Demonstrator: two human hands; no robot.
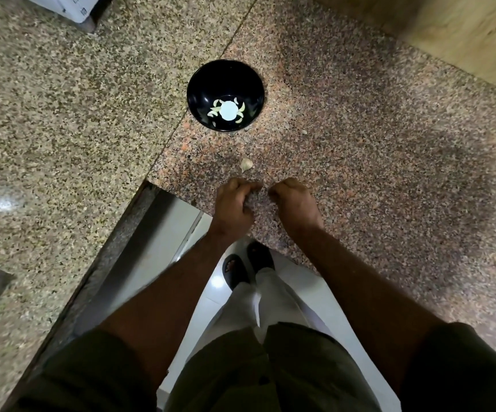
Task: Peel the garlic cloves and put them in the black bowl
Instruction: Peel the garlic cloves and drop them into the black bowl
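Black bowl (225, 84): sitting on the granite desk (360, 144) at 12 o'clock from the hands, holding peeled cloves (215, 110).
Garlic clove (246, 165): lying unpeeled between bowl and hands.
Left hand (233, 203): grip curling; whether it is pinching anything, cannot tell.
Right hand (296, 202): same, cannot tell.

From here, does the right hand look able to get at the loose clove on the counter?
Probably yes. The clove lies on bare counter just beyond the right hand, with nothing between them. The hand's fingers are curled, though; whether they already hold something is hidden.
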